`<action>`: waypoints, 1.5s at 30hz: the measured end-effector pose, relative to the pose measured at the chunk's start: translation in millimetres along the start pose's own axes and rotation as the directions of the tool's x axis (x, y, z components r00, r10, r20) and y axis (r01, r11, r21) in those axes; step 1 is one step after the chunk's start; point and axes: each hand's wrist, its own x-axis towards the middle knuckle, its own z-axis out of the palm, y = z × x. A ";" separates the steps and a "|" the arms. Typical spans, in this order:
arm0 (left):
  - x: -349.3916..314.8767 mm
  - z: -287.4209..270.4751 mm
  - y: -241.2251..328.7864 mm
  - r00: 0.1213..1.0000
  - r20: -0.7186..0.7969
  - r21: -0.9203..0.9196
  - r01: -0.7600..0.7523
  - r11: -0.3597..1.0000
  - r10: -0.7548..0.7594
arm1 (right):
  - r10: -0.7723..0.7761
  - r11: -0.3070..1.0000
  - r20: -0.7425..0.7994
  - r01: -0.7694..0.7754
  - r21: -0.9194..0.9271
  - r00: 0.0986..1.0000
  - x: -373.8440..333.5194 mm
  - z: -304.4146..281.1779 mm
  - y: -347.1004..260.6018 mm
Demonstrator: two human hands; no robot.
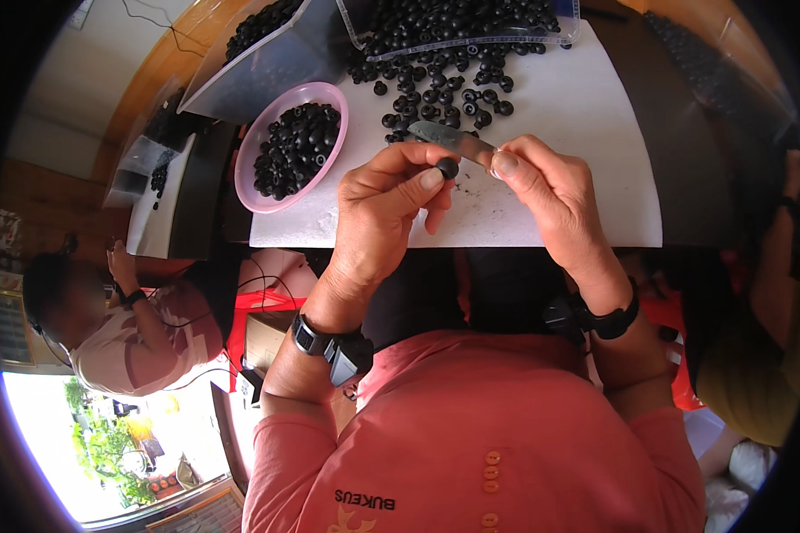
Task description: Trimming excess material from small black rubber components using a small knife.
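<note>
Between the thumb and fingers of my left hand [384, 191] is a small round black rubber part [447, 168]. My right hand [542, 182] grips the handle end of a small knife [449, 137], its dark-smeared blade pointing left just above the black part. Whether the blade touches the part I cannot tell. Both hands are over the near edge of a white board [587, 133]. Beyond them lies a loose spread of the same black parts [431, 93], some showing a hole in one end.
Left of my hands stands a pink bowl [244, 173] holding black parts. Clear plastic bins [267, 84] of more parts are at the back. Dark crumbs lie on the board. One person [142, 329] sits at the left, another [764, 355] at the right.
</note>
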 end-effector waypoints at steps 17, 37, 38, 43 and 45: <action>1.2 9.1 -8.7 0.988 0.031 -0.232 0.152 0.961 -0.149 | -0.051 0.988 0.010 0.052 -0.143 0.999 2.4 0.0 5.8; 0.3 7.3 -13.7 0.982 0.037 -0.289 0.186 0.939 -0.183 | -0.091 0.972 0.022 0.093 -0.217 0.996 1.9 -0.2 3.6; 0.3 7.2 -13.6 0.982 0.035 -0.285 0.188 0.940 -0.186 | -0.091 0.972 0.022 0.094 -0.217 0.996 2.0 0.0 3.7; 0.8 7.6 -13.9 0.981 0.041 -0.306 0.192 0.932 -0.188 | -0.105 0.967 0.014 0.106 -0.231 0.994 1.5 0.1 5.6; 1.1 7.1 -14.1 0.981 0.043 -0.313 0.193 0.930 -0.189 | -0.103 0.968 0.013 0.103 -0.230 0.995 1.5 0.5 6.4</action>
